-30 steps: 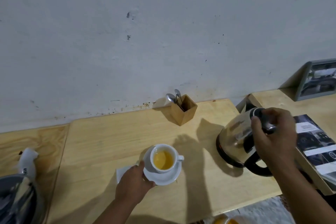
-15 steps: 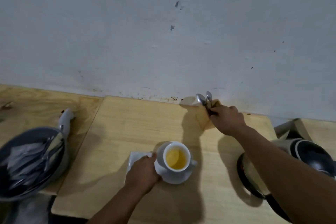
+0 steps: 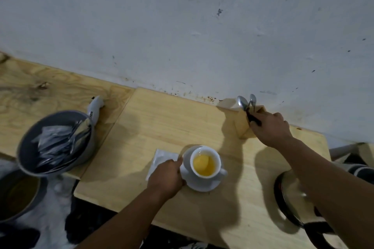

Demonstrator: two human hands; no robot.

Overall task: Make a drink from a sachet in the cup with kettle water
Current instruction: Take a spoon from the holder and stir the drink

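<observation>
Cup (image 3: 204,164) of yellow liquid sits on its saucer (image 3: 204,185) mid-table, left hand (image 3: 166,176) gripping the saucer rim to steady it — right hand (image 3: 270,128) pinches a spoon (image 3: 243,105) in the wooden holder (image 3: 245,127), likely for stirring — kettle (image 3: 293,204) parked near right.

Pale wooden tabletop (image 3: 166,127) with saucer (image 3: 204,185), white sachet (image 3: 159,157), wooden spoon holder (image 3: 243,127), kettle (image 3: 291,204).
</observation>
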